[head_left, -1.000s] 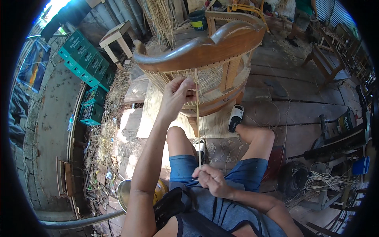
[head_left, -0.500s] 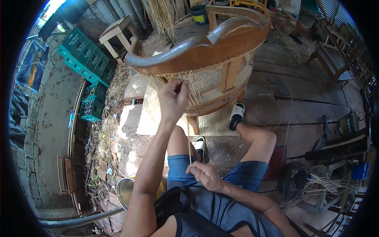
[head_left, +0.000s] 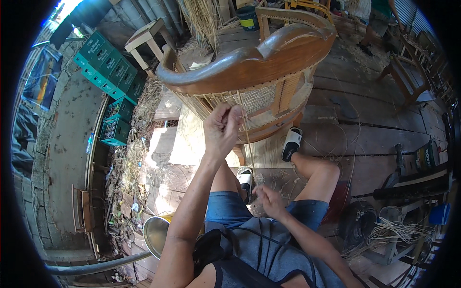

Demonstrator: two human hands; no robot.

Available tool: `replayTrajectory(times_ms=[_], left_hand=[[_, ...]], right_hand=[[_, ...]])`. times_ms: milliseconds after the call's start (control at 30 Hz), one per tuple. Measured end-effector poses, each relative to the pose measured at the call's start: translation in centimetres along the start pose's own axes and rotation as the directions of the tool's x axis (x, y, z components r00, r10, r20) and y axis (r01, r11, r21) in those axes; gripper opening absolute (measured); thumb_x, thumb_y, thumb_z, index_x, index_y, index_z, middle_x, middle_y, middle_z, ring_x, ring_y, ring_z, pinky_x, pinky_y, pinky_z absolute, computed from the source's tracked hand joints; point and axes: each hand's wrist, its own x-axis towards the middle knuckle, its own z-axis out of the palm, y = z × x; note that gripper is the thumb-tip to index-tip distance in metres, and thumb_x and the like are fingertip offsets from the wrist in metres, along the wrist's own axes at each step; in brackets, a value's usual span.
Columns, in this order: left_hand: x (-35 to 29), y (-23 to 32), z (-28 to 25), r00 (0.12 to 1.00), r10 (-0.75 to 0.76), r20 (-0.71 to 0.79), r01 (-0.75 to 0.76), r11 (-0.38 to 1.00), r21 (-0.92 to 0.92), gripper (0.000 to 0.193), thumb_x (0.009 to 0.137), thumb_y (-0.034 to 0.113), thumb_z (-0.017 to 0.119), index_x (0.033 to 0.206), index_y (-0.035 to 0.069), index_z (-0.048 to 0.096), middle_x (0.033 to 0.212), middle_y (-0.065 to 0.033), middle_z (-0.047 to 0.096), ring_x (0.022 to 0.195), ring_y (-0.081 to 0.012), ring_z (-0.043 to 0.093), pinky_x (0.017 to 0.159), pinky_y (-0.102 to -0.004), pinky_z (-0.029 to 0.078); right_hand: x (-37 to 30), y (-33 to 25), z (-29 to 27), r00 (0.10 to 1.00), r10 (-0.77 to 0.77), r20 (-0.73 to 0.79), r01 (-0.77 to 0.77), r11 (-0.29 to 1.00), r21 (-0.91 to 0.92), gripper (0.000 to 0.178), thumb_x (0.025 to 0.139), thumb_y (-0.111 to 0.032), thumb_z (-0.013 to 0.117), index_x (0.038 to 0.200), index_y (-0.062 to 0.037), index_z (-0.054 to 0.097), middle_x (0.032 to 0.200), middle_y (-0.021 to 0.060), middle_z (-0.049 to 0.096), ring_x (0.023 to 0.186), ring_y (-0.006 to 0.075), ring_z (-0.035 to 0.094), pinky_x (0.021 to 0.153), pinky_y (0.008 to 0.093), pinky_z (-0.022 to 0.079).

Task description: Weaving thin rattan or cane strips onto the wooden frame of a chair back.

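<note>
Here, cane weaving on a wooden chair, both hands on one strand.

I saw the left hand (head_left: 221, 128) raised with its grip pinched shut on a thin cane strand (head_left: 246, 132) just beside the woven cane panel (head_left: 252, 101) of the wooden chair (head_left: 249, 67). The strand ran down to the right hand (head_left: 270, 201), whose fingers were closed lightly on it above the lap. The chair stood on the plank floor (head_left: 374, 139) between my feet; green crates (head_left: 108, 72) sat well apart to the left, and a metal bowl (head_left: 156, 235) lay near my left elbow.
</note>
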Motion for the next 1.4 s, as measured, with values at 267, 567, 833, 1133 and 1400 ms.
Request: replayTrajectory(times_ms=[267, 567, 833, 1133, 1400], left_hand=[[1.8, 6.0, -1.9, 0.960, -0.171, 0.220, 0.115, 0.962, 0.248, 0.032, 0.094, 0.019, 0.046, 0.070, -0.001, 0.052, 0.058, -0.0045, 0.051, 0.055, -0.0107, 0.048, 0.054, -0.0270, 0.039], [1.7, 4.7, -1.9, 0.952, -0.262, 0.161, 0.230, 0.954, 0.193, 0.032, 0.091, 0.019, 0.045, 0.069, -0.003, 0.054, 0.056, -0.0040, 0.050, 0.054, -0.0110, 0.047, 0.054, -0.0270, 0.038], [2.5, 3.9, -0.6, 0.948, -0.249, 0.200, 0.214, 0.960, 0.178, 0.033, 0.092, 0.021, 0.046, 0.067, 0.000, 0.053, 0.056, -0.0024, 0.046, 0.055, -0.0095, 0.044, 0.053, -0.0266, 0.034], [3.6, 2.8, 2.8, 0.980, -0.198, -0.034, 0.200, 0.966, 0.164, 0.035, 0.093, 0.023, 0.050, 0.068, 0.000, 0.057, 0.053, -0.0009, 0.045, 0.049, -0.0091, 0.040, 0.048, -0.0275, 0.031], [2.0, 2.1, 0.5, 0.970, -0.204, 0.132, 0.164, 0.951, 0.262, 0.039, 0.090, 0.036, 0.062, 0.082, -0.003, 0.063, 0.060, -0.0058, 0.056, 0.057, -0.0118, 0.051, 0.054, -0.0301, 0.040]], right_hand=[[-6.2, -9.5, -3.7, 0.978, -0.176, 0.116, 0.151, 0.969, 0.198, 0.014, 0.097, -0.008, 0.048, 0.099, -0.0005, 0.059, 0.071, 0.0034, 0.056, 0.056, 0.0077, 0.049, 0.054, 0.0236, 0.041], [-7.3, -10.8, -7.1, 0.985, -0.168, -0.044, 0.173, 0.931, 0.321, 0.018, 0.098, -0.012, 0.047, 0.092, -0.0005, 0.060, 0.055, -0.0042, 0.043, 0.048, 0.0025, 0.038, 0.045, 0.0209, 0.030], [-3.0, -1.8, -5.6, 0.979, -0.107, -0.174, 0.092, 0.992, -0.091, 0.020, 0.099, -0.016, 0.047, 0.094, -0.0016, 0.060, 0.057, -0.0020, 0.041, 0.051, 0.0048, 0.040, 0.048, 0.0220, 0.033], [-1.0, -0.7, -3.9, 0.994, -0.071, -0.083, 0.063, 0.994, -0.084, 0.013, 0.096, -0.007, 0.047, 0.098, -0.0033, 0.059, 0.066, 0.0057, 0.050, 0.057, 0.0106, 0.048, 0.054, 0.0257, 0.040], [-3.5, 1.4, -4.7, 0.989, 0.115, -0.096, -0.111, 0.993, 0.046, 0.013, 0.095, -0.008, 0.048, 0.100, -0.0031, 0.059, 0.071, 0.0116, 0.057, 0.063, 0.0168, 0.057, 0.062, 0.0270, 0.046]])
